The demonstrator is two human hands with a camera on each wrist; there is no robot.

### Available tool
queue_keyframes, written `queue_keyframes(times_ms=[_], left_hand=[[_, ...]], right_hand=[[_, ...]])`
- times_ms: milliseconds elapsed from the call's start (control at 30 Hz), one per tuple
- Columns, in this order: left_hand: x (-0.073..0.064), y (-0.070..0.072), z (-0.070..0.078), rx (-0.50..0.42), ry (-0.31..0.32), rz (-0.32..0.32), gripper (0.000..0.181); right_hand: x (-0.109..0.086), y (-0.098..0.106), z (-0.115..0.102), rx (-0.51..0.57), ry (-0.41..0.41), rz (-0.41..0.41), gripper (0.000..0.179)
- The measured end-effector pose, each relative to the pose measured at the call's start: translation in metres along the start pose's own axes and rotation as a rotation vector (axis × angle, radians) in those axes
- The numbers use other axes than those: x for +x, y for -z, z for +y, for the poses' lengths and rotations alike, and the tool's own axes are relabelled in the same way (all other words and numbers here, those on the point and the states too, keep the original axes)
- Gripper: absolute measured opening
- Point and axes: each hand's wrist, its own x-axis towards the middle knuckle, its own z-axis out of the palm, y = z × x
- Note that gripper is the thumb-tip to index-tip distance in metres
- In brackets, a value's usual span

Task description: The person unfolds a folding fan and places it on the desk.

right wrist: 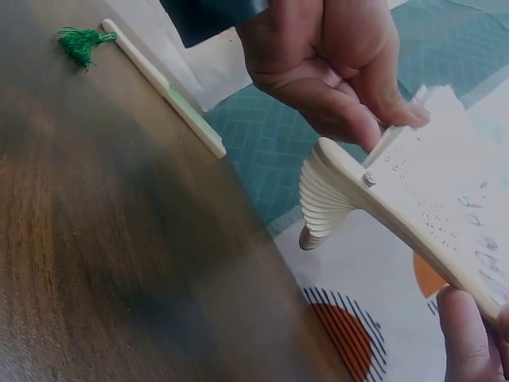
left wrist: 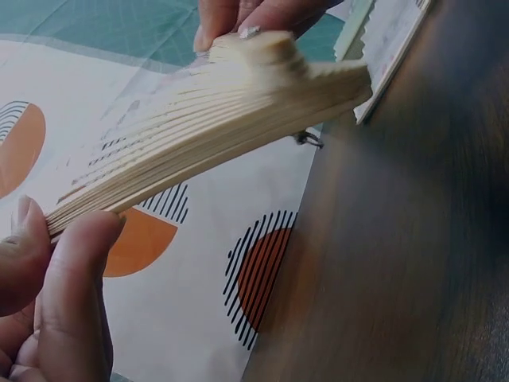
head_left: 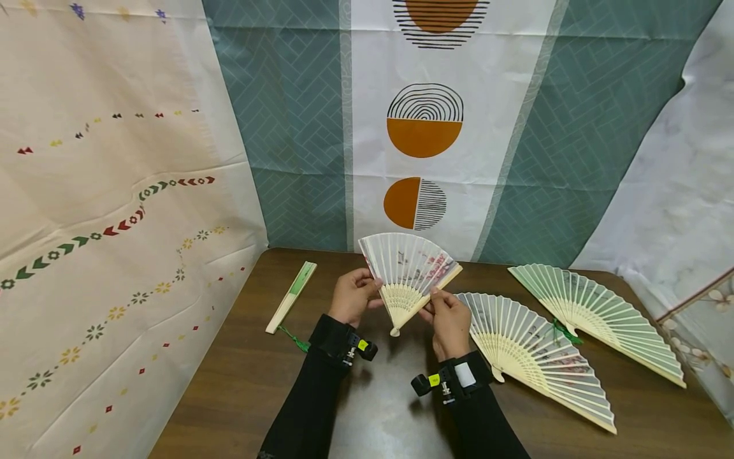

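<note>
Above the table, a partly spread folding fan (head_left: 404,268) with a white leaf, dark and red print and pale ribs is held up by both hands. My left hand (head_left: 352,298) pinches its left edge between thumb and fingers. On the other side my right hand (head_left: 452,324) grips the pale outer guard with thumb and fingertips. The left wrist view shows the stacked ribs (left wrist: 199,135) running from the left fingers. In the right wrist view the fan's pivot end (right wrist: 322,191) points at the table, its rib ends fanned out.
A closed green fan (head_left: 292,296) with a green tassel (head_left: 301,344) lies at the table's left. To the right lie a spread white fan (head_left: 533,357) and, behind it, a spread green fan (head_left: 602,312). A patterned curtain (head_left: 298,127) hangs behind the wooden table (head_left: 229,395).
</note>
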Motion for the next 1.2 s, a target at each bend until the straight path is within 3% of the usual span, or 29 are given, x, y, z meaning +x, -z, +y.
queue_keyframes(times_ms=[833, 1200], left_hand=[[0.0033, -0.0010, -0.0029, -0.147, -0.003, 0.076, 0.016], [0.0022, -0.0011, -0.0013, -0.189, -0.015, 0.076, 0.018]], right_hand=[[0.0019, 0.0056, -0.0061, 0.048, -0.010, 0.049, 0.035], [0.0057, 0.0072, -0.0043, 0.103, -0.001, 0.070, 0.034]])
